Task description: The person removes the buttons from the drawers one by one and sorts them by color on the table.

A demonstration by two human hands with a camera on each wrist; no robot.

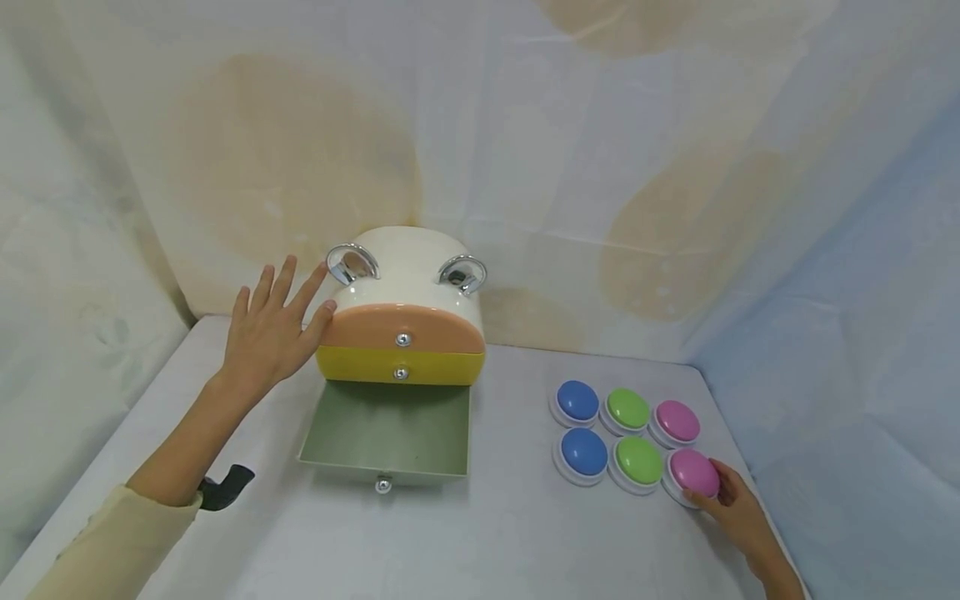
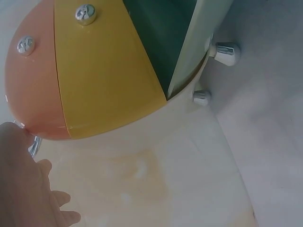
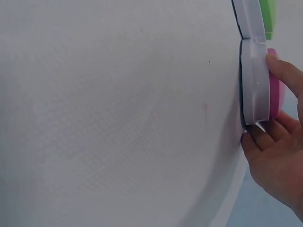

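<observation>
Nearest the head camera, a pale yellow sleeve (image 1: 97, 542) is seen at the lower left, with a black strap end (image 1: 225, 487) lying at the wrist. From it the left hand (image 1: 272, 332) is stretched forward with fingers straight and spread; nothing is gripped by it, and its fingertips are laid against the left side of a small cream drawer chest (image 1: 408, 279), just beside the left of two chrome handles (image 1: 352, 263) on the chest's top. In the left wrist view the same hand (image 2: 28, 189) is shown beside the orange drawer front (image 2: 33, 80).

Three drawers are stacked in the chest: the orange drawer (image 1: 403, 327) and the yellow drawer (image 1: 400, 367) are shut, while the green bottom drawer (image 1: 386, 437) is pulled out onto the white table (image 1: 480, 533).

To the right of the chest, well apart from it, six domed buttons are set in two rows: blue, green and pink. The near pink button (image 1: 693, 472) is held at its edge by the right hand (image 1: 738, 512), whose fingers are curled around its white base; this is confirmed in the right wrist view, where the fingers (image 3: 284, 71) are wrapped over the pink button (image 3: 274, 85). The near green button (image 1: 639, 461) is touching it on the left.
</observation>
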